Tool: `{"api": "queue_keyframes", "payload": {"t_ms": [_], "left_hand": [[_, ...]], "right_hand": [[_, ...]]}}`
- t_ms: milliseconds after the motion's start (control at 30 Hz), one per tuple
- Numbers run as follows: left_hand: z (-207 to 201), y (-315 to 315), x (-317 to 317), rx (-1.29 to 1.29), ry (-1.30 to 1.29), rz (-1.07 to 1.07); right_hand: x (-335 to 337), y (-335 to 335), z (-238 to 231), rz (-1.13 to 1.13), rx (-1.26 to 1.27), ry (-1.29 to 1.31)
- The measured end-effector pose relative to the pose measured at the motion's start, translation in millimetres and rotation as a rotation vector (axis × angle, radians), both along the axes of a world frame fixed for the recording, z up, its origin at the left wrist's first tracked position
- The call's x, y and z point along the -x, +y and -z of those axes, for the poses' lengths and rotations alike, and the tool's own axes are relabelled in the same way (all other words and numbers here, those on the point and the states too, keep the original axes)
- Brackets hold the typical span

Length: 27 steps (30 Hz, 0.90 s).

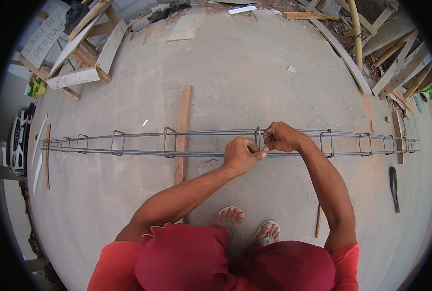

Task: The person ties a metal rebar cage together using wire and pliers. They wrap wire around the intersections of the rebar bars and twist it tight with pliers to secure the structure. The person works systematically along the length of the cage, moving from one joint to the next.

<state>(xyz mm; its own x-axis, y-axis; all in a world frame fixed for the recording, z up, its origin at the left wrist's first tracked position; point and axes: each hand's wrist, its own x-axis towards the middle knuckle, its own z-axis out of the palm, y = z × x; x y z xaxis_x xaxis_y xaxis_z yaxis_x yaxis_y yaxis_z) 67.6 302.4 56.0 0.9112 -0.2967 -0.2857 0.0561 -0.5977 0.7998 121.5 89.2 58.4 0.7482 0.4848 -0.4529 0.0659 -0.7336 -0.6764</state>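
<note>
Curled fingers nearly meet at a metal hoop (259,137) midway along a long frame of steel bars (211,154), stretched crosswise above a concrete floor (235,77). The left hand (243,153) bends in at the near bars, the right hand (282,137) beside the hoop; whether either pinches anything thin cannot be told. Good work here likely means keeping the hoop square to the bars, steadying it with one hand while the other works its corner, fingertips clear of any sharp ends. To the left, the bars cross a wooden beam (183,116), which might let the frame rock; another piece of wood (398,137) lies at the right end. Sandalled feet (267,233) stand close by, a loose stick (318,220) near them could trip a sidestep, and scrap timber (390,46) crowds the far right corner.
</note>
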Motion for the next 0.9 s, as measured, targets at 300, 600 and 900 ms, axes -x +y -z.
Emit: {"api": "queue_keyframes", "payload": {"t_ms": [300,600,900], "left_hand": [[5,0,25,-0.070,-0.205,-0.097],[19,-3,34,0.033,-0.342,-0.144],[23,2,32,0.033,-0.367,-0.147]], "right_hand": [[67,19,17,0.257,-0.062,-0.754],[85,37,7,0.161,0.001,-0.568],[84,52,2,0.379,-0.215,-0.279]]}}
